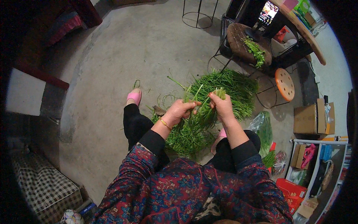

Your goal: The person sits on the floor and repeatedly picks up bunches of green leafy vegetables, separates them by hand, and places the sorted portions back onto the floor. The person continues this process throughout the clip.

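My left hand, a gold bangle at its wrist, pinches a few thin green stalks whose pale ends point upward. Close by on the right, my right hand grips a small bundle of stalks, pale ends up; their leaves hang between the hands. Beyond the hands spreads a large heap of long, thin greens, like Chinese chives, on the concrete floor. Another loose pile of greens lies below my hands, between my feet. A small brown object is partly hidden beside my left hand.
A padded brown stool bears leafy greens and a phone on a stand. An orange-topped stool, a plastic bag of greens, a cardboard box and a shelf rack stand at right. My pink slipper is at left.
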Demonstrator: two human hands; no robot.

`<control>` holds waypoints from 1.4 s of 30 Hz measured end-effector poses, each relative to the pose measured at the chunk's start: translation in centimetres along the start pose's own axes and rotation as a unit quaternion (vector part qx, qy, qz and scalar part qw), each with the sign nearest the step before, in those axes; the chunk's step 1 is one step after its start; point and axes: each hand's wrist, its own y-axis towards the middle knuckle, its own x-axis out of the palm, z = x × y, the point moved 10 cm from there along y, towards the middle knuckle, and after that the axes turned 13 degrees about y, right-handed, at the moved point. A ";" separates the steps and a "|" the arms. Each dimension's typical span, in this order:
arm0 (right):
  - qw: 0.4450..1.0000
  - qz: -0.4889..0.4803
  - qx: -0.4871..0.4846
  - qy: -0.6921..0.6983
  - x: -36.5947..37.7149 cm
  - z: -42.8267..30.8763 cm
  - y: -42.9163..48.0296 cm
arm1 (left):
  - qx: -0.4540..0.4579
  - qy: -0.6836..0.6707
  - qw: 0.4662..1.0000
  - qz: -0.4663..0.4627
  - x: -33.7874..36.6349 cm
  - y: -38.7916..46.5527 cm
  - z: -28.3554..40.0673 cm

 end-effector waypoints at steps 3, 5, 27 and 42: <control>0.999 -0.027 0.011 -0.022 1.2 0.7 -0.5 | -0.015 -0.015 0.999 -0.028 1.0 0.0 -0.6; 0.998 -0.053 0.017 -0.007 2.0 0.9 -0.8 | -0.039 -0.015 0.999 -0.033 1.3 -0.1 -1.3; 0.999 -0.029 0.037 -0.021 1.6 0.9 -0.6 | -0.014 -0.012 0.999 -0.043 1.3 -0.1 -0.7; 0.999 -0.016 0.027 -0.024 1.6 0.8 -0.9 | 0.021 0.062 0.996 -0.064 2.6 -0.2 -0.1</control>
